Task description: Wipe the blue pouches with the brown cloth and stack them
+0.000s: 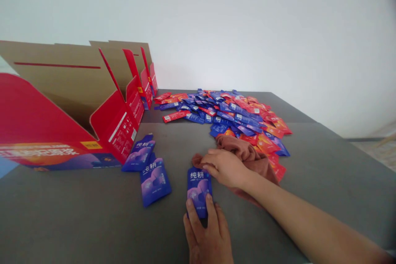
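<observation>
A blue pouch with white lettering and purple fruit pictures lies flat on the table before me. My left hand grips its lower end, with fingers over the front and along the edge. At the pouch's top, my right hand is closed on a brownish-red cloth. The cloth trails to the right under my wrist and onto the pile. Two more blue pouches, one front and one behind, overlap to the left, beside a red box.
Open red cardboard boxes stand in a row along the left, flaps raised. A heap of blue and red-orange pouches covers the back middle of the dark grey table. A white wall rises behind it.
</observation>
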`<control>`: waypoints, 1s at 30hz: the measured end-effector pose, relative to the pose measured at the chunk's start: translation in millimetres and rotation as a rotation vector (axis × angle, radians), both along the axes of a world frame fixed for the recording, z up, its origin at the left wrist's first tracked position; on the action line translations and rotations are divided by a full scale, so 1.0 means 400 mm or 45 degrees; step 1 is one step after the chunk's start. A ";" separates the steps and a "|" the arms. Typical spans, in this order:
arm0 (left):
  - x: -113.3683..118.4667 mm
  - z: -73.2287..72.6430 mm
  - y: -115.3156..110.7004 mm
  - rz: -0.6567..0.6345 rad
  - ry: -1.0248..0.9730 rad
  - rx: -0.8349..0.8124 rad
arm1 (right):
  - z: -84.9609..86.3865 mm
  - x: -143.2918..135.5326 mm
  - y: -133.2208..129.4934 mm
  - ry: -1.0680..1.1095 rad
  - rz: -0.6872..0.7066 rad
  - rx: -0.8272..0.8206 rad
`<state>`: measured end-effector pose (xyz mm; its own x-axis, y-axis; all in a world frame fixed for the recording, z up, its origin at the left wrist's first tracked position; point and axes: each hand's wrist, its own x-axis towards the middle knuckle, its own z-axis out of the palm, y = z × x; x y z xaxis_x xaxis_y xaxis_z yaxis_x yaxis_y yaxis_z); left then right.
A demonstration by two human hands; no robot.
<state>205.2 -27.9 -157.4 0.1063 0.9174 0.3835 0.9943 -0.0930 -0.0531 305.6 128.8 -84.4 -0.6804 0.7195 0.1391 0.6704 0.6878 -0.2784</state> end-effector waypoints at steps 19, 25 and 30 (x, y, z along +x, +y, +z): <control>0.001 0.005 -0.001 -0.003 0.010 0.025 | 0.004 -0.007 -0.007 -0.062 0.011 -0.050; 0.005 -0.002 -0.001 0.014 0.005 0.043 | 0.018 -0.011 -0.044 0.116 0.255 -0.021; 0.006 -0.003 -0.002 0.020 -0.007 0.045 | 0.033 -0.029 -0.074 0.023 0.420 -0.106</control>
